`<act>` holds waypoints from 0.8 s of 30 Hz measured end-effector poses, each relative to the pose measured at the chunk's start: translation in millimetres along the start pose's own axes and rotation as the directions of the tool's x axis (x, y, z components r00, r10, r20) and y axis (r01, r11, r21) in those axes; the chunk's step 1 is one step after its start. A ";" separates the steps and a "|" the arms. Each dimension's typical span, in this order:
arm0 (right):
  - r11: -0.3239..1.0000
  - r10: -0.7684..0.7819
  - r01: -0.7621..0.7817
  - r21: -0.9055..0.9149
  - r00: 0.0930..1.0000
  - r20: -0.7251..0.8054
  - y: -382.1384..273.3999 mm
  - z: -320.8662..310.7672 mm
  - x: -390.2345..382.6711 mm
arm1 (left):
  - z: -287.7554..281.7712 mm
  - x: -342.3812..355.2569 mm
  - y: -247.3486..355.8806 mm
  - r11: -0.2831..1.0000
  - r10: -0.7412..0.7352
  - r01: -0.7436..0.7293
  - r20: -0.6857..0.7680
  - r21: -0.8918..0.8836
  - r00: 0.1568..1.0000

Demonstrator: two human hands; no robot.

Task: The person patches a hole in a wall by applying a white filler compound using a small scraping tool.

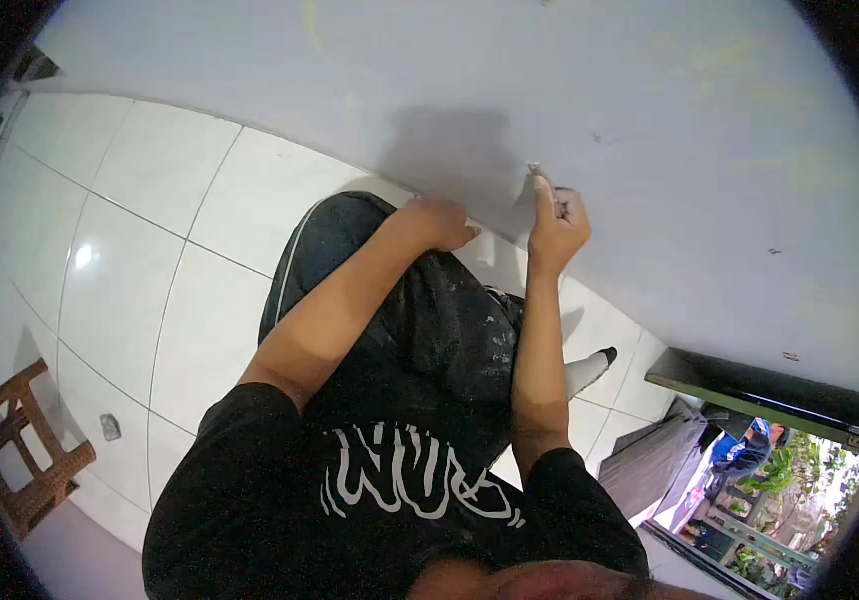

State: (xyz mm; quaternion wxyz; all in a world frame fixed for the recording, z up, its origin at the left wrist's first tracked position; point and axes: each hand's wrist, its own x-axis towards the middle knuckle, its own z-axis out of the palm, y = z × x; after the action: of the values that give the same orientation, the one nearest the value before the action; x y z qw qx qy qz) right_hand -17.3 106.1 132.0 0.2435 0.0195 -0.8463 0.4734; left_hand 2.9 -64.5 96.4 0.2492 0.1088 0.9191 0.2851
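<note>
My right hand is raised against the pale grey wall. Its fingers are curled in and the thumb points up, with a small whitish bit at the tip, by a light chipped spot on the wall. What the fingers pinch is too small to name. Over my bent knee, close to the foot of the wall, my left hand is closed with its fingers curled. Something pale shows at its fingertips, too small to make out. My dark trousers carry whitish smudges.
White floor tiles meet the wall along a slanting edge. A brown wooden chair or stool stands at the left, near a small grey lump. To the right, a doorway with a dark green frame opens onto plants.
</note>
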 end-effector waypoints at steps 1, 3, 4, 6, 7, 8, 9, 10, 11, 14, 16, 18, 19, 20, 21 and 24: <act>1.000 -0.007 0.007 -0.008 1.000 0.013 -2.3 1.0 2.8 | -4.7 0.2 0.2 1.000 -0.001 0.001 0.014 -0.008 1.000; 0.996 -0.077 0.079 -0.037 0.996 0.041 14.0 4.6 -2.3 | -3.1 1.3 0.9 1.000 -0.005 0.005 0.004 -0.003 1.000; 0.997 -0.024 0.031 -0.070 0.996 0.086 11.8 6.5 -5.8 | -4.4 -0.8 0.6 1.000 -0.021 0.021 -0.002 0.000 1.000; 0.994 -0.029 0.035 -0.100 0.998 0.058 6.1 5.0 -5.5 | -8.6 -0.6 3.5 1.000 -0.028 0.028 -0.001 0.003 1.000; 0.994 -0.027 0.033 -0.102 0.997 0.066 2.7 3.9 -4.3 | -7.2 -2.2 4.5 0.999 -0.033 0.033 0.009 -0.001 0.999; 0.998 -0.037 0.040 -0.052 0.998 0.052 1.0 3.3 -2.4 | -2.2 0.1 -0.2 0.999 -0.038 0.038 0.012 -0.007 0.999; 0.999 -0.046 0.046 -0.002 0.998 0.038 1.1 4.3 -1.7 | 4.2 4.4 -7.4 1.000 -0.013 0.013 -0.022 -0.017 1.000; 0.991 -0.038 0.049 -0.122 0.995 0.091 9.4 5.2 -2.2 | 6.8 8.1 -8.6 0.999 0.022 -0.024 -0.059 -0.023 0.998; 0.991 -0.041 0.051 -0.123 0.995 0.086 17.7 5.9 -4.2 | 3.7 6.6 -6.1 0.999 0.027 -0.028 -0.062 -0.020 0.998; 0.974 -0.141 0.160 -0.160 0.982 0.126 21.9 10.7 -8.0 | -8.2 -0.2 0.0 0.999 -0.008 0.007 -0.030 -0.035 1.000; 0.980 -0.140 0.148 -0.132 0.988 0.071 12.1 5.0 -4.4 | -14.9 -2.1 3.9 1.000 0.001 0.000 0.120 -0.013 0.993; 0.992 -0.080 0.085 -0.096 0.995 0.055 15.8 5.6 -6.9 | -12.7 -3.3 -0.6 1.000 -0.004 0.006 0.124 -0.019 0.992; 0.991 -0.082 0.087 -0.100 0.995 0.050 22.9 5.9 -7.6 | -14.9 -3.2 0.9 1.000 0.007 -0.005 0.118 -0.013 0.993; 0.971 -0.114 0.133 -0.199 0.988 0.102 28.7 8.1 -7.9 | -14.6 -3.3 2.1 1.000 0.012 -0.011 0.114 -0.010 0.993; 0.939 -0.139 0.181 -0.294 0.978 0.157 34.2 8.5 -7.2 | -12.0 -3.9 3.9 1.000 0.005 -0.004 0.040 -0.014 0.999; 0.992 -0.062 0.068 -0.102 0.996 0.062 6.4 8.4 -2.6 | -3.8 -0.7 -4.0 0.999 -0.014 0.013 -0.039 -0.035 0.999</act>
State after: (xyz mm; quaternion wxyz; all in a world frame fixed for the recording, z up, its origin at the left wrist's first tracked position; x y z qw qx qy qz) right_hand -20.0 102.3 122.1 0.2347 0.0481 -0.8755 0.4196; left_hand 1.3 -69.8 97.2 0.2349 0.0925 0.9195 0.3013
